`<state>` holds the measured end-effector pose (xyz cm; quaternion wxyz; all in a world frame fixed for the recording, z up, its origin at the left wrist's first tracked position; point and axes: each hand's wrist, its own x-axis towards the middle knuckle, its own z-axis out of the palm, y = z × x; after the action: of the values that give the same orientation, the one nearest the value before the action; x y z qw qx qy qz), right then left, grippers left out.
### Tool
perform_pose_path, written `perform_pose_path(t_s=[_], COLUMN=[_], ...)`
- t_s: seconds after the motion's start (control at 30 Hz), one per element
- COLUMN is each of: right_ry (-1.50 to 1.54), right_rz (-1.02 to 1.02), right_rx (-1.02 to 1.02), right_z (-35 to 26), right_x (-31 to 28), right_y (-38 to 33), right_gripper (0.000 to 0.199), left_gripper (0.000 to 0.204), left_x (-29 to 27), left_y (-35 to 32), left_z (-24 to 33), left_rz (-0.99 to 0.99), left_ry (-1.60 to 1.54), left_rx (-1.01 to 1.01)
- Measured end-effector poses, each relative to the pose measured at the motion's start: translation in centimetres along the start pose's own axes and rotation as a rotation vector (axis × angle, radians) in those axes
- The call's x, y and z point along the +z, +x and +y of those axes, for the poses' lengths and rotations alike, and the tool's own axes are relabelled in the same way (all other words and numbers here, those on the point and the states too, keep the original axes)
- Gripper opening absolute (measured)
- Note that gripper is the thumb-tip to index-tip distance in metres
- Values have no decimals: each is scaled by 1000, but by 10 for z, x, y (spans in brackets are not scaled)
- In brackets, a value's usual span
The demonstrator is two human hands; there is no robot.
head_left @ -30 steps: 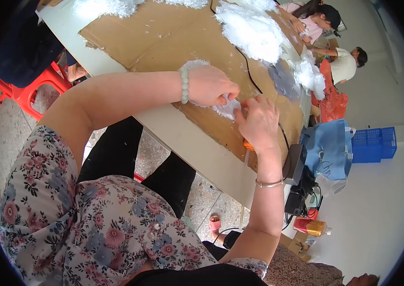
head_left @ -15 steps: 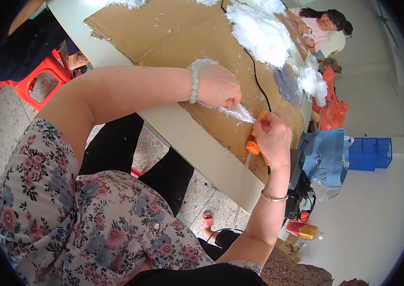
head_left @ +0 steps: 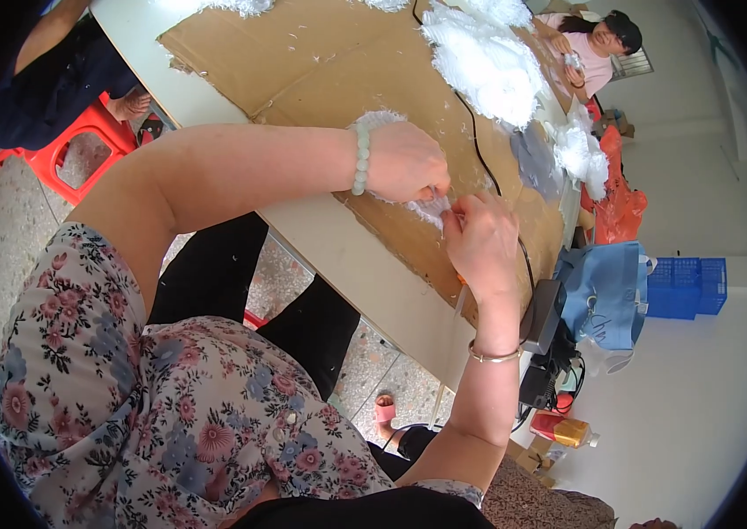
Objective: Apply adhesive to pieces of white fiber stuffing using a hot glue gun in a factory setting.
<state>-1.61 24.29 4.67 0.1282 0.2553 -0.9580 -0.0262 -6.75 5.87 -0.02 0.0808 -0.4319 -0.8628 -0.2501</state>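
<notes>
A white fluffy, fringed piece (head_left: 429, 210) lies under my left hand (head_left: 404, 163), whose fingers are curled and closed on it. More of its white fluff shows beyond the wrist with the pale bead bracelet. Close beside, my right hand (head_left: 484, 242), with a metal bangle at the wrist, has its thumb and fingers pinched together at the free end of the same piece. Just a bit of an orange tool (head_left: 462, 279) peeks out under the right hand, with a clear stick running down from it. Both hands are over the brown cardboard (head_left: 321, 70).
The cardboard covers a pale table (head_left: 338, 251). A large white fluffy pile (head_left: 484, 70) lies at the far side, with a black cable (head_left: 479, 145) beside it. At right are a black box (head_left: 543, 313), a blue bag (head_left: 601, 295) and blue baskets (head_left: 687, 286). A co-worker (head_left: 590, 53) sits across.
My right hand has moved up and left, away from the orange tool, to the white piece beside my left hand. My left hand has hardly moved.
</notes>
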Motion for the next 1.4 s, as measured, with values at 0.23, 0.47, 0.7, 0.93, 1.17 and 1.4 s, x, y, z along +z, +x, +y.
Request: perform_pose_path(t_s=[0.23, 0.47, 0.7, 0.93, 1.17, 1.4], right_ry=[231, 260, 245, 262, 130, -131], right_rz=[-43, -40, 44, 147, 135, 170], right_rx=[85, 140, 98, 26, 16, 58], right_z=[7, 14, 13, 9, 10, 10], right_x=[-9, -6, -2, -2, -1, -14], right_y=[-9, -15, -14, -4, -6, -14], right_gripper=[13, 14, 13, 10, 4, 11], left_gripper=[8, 8, 13, 11, 13, 17], left_x=[1, 1, 2, 5, 18, 15], left_y=[2, 0, -3, 6, 13, 12], left_z=[-2, 0, 6, 5, -1, -2], left_rz=[-37, -41, 94, 244, 205, 163], left_ry=[44, 80, -23, -37, -141, -168], left_rx=[-2, 13, -1, 45, 84, -4])
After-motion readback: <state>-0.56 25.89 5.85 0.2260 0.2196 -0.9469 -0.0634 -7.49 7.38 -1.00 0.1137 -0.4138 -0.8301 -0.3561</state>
